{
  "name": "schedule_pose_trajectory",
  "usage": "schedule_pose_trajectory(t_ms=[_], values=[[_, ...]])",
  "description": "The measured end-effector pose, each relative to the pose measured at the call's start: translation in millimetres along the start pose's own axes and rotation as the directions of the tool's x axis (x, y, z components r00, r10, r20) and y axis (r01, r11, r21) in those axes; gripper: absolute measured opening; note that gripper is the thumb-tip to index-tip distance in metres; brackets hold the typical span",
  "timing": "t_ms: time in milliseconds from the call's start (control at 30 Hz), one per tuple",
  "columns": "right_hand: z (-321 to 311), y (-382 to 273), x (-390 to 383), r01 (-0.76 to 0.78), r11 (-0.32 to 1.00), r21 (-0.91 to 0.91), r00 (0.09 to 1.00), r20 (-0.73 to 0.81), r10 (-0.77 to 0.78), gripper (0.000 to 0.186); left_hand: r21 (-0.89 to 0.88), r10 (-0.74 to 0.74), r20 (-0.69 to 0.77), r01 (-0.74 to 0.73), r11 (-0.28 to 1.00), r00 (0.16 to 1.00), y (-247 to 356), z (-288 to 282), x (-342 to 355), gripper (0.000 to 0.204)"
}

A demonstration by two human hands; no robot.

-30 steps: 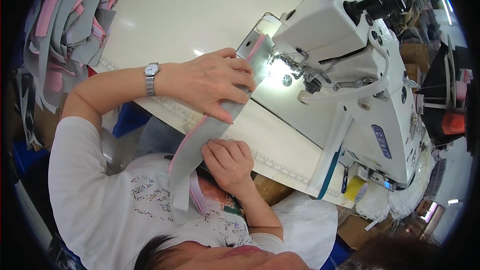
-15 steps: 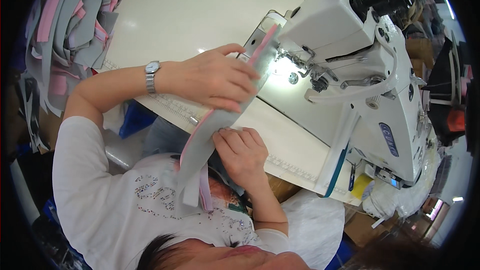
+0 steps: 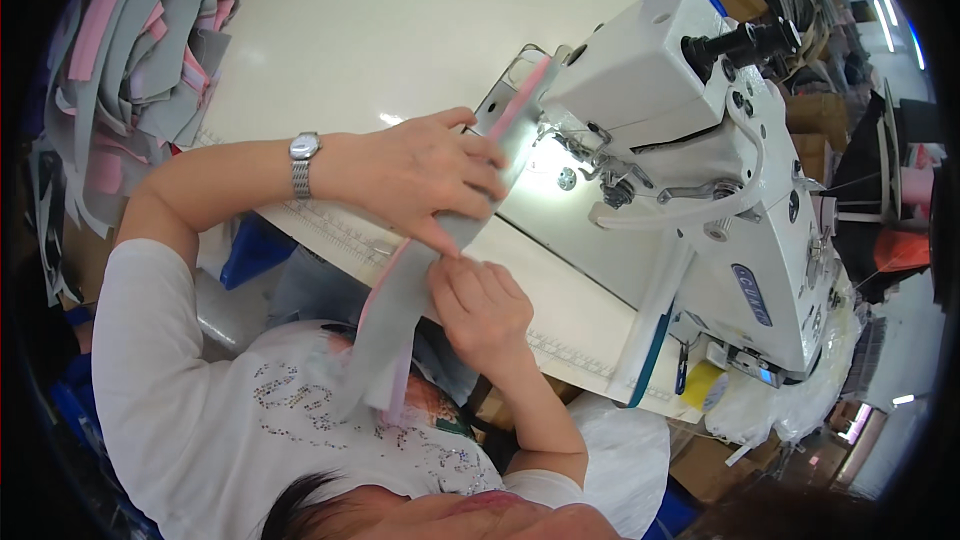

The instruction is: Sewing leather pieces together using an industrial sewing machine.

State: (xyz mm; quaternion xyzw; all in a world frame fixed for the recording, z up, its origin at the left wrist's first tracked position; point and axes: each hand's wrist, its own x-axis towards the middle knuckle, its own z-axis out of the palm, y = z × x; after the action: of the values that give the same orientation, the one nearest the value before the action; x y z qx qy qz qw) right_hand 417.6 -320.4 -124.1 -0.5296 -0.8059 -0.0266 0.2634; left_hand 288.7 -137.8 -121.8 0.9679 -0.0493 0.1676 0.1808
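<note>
Since half a second ago, my right hand has come closer to my left hand, its fingers curled at the grey-pink strip's edge; whether it grips, I cannot tell. My left lies across the strip, fingers parted; the strip's far end is beside the white sewing machine.

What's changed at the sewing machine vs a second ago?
The right hand moved up and right along the grey-and-pink strip, to right beside the left hand's thumb. The strip's far end advanced up and right along the sewing machine. Nothing let go: both hands stay on the strip. The fabric pile looks unchanged.
</note>
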Motion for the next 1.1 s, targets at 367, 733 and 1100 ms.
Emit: schedule_pose_trajectory(t_ms=[367,733,1100], values=[[1,50,17,0.111,0.992,-0.065,0.993,-0.037,-0.114,0.026,0.152,0.083,-0.104,-0.066,0.986,0.991,-23,14,17,0.019],[11,72,22,-0.012,0.997,-0.082,0.999,-0.043,0.008,0.030,0.029,0.030,-0.155,-0.026,0.999,0.988,-3,7,-12,0.029],[-10,33,-3,-0.215,0.968,-0.132,0.974,-0.098,0.203,0.023,-0.360,-0.559,-0.106,0.492,0.793,0.823,122,25,-62,0.047]])
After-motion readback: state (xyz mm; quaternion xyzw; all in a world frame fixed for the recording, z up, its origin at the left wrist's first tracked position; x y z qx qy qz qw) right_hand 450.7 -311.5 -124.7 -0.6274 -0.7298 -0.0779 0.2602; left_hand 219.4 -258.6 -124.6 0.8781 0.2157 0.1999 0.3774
